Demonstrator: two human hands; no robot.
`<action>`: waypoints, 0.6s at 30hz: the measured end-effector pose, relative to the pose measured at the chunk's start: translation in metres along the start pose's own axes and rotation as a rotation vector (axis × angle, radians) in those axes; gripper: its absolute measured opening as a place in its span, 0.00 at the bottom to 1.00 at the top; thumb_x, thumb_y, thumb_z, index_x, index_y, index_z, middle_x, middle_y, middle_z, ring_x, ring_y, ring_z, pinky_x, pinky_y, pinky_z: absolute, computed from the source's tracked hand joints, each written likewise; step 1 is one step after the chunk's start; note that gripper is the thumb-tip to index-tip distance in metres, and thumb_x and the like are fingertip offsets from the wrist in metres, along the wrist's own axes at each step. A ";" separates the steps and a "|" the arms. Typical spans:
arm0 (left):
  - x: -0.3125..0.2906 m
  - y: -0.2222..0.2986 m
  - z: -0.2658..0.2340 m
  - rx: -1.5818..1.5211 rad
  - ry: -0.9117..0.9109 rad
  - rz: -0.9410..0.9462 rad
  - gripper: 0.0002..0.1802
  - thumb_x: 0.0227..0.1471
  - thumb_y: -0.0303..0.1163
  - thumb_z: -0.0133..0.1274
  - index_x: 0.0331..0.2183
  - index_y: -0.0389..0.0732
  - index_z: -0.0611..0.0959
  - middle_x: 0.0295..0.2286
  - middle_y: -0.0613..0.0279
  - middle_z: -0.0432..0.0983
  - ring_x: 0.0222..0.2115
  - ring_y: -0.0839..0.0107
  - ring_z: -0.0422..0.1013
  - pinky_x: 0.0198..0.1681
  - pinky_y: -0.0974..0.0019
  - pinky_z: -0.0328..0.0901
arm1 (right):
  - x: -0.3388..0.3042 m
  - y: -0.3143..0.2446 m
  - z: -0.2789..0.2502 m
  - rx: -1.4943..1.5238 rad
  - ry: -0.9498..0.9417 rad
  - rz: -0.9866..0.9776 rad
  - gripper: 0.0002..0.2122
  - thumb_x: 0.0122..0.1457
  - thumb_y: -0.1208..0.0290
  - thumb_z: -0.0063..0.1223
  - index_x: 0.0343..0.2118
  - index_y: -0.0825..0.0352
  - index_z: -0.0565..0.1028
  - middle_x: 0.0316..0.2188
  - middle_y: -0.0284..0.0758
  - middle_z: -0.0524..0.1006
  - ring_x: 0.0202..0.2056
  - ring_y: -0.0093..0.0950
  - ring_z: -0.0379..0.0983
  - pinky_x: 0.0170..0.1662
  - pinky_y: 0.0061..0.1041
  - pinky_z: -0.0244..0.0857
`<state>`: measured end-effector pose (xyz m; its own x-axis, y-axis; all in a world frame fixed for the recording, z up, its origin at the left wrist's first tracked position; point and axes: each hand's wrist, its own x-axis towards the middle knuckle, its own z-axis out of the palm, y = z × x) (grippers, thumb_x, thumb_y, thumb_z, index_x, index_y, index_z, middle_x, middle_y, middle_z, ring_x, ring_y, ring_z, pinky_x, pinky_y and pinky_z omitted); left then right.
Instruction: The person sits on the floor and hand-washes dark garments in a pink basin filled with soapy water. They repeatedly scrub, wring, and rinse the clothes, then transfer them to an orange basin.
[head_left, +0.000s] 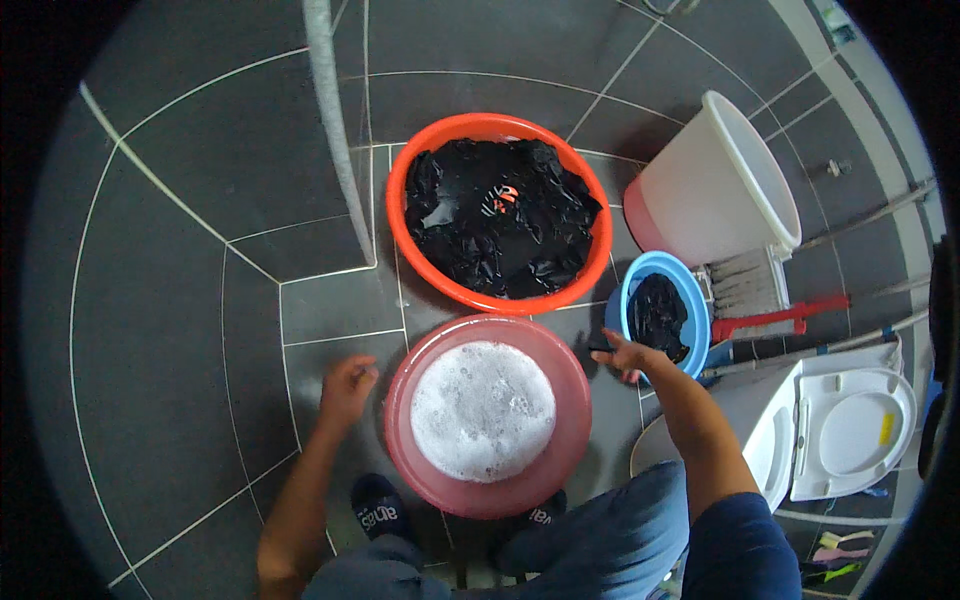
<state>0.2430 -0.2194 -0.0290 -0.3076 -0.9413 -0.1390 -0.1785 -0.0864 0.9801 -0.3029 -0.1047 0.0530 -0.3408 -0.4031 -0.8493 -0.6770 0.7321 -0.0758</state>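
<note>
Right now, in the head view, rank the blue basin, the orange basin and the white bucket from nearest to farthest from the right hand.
1. Blue basin, with dark cloth inside, right at the right hand, which reaches its near rim.
2. Orange basin, full of black laundry, ahead and to the left.
3. White bucket, tipped on its side, ahead and to the right, beyond the blue basin.

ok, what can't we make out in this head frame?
- Pink basin, head view: foam hides whatever lies in the water.
- Right hand: seen from behind, fingers at the blue basin; any grip on the dark cloth is unclear.
- Orange basin: the black laundry is one heap, so the pieces cannot be counted.
- Left hand: curled fingers hide the palm.
</note>
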 end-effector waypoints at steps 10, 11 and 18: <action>-0.013 0.000 0.007 -0.033 0.017 -0.070 0.13 0.55 0.29 0.59 0.42 0.35 0.81 0.24 0.66 0.77 0.25 0.82 0.69 0.29 0.74 0.65 | 0.003 0.054 -0.047 -0.105 0.343 -0.536 0.07 0.58 0.72 0.52 0.32 0.65 0.82 0.28 0.36 0.82 0.28 0.28 0.78 0.35 0.29 0.71; -0.007 -0.003 0.018 -0.092 0.010 -0.053 0.13 0.55 0.29 0.59 0.42 0.35 0.81 0.25 0.66 0.77 0.25 0.81 0.70 0.29 0.73 0.65 | 0.010 0.088 -0.069 0.255 0.493 -0.472 0.08 0.61 0.72 0.50 0.36 0.67 0.81 0.28 0.33 0.80 0.28 0.25 0.76 0.34 0.26 0.71; -0.014 -0.001 0.014 -0.073 0.013 -0.128 0.13 0.55 0.29 0.59 0.42 0.36 0.81 0.26 0.64 0.79 0.26 0.80 0.71 0.31 0.73 0.66 | 0.029 -0.061 -0.054 0.080 1.115 -0.356 0.18 0.54 0.60 0.58 0.43 0.67 0.78 0.34 0.46 0.81 0.40 0.46 0.79 0.45 0.42 0.71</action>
<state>0.2345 -0.2021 -0.0306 -0.2741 -0.9254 -0.2617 -0.1470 -0.2286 0.9624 -0.3072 -0.1908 0.0613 -0.5504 -0.8210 0.1516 -0.8200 0.4973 -0.2834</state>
